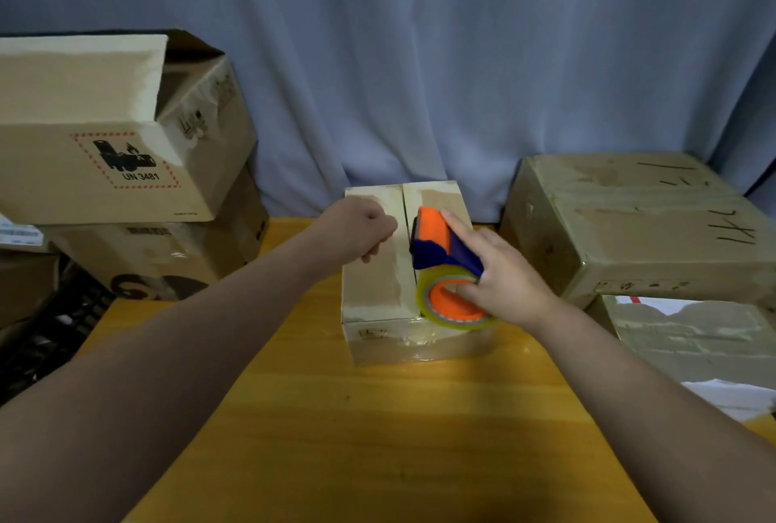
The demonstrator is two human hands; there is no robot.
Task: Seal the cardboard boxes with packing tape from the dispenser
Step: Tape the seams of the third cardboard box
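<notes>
Yellow wooden table [378,438]. Seam-taping, apparently: right hand [504,274] grips orange-and-blue tape dispenser [436,241] atop small brown cardboard box [373,283]; left hand [357,230], empty fist, braces it. Next: steady pull along seam.

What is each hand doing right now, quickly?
Left hand: closed fist, nothing visibly held, resting on the small box.
Right hand: gripping the tape dispenser.

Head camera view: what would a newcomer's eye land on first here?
The bright orange and blue tape dispenser stands out, gripped by the right hand on top of the small cardboard box at the centre of the yellow table. The left hand, curled, rests on the box's left flap. On the left, an open box bears a UN 3481 warning label.
</notes>
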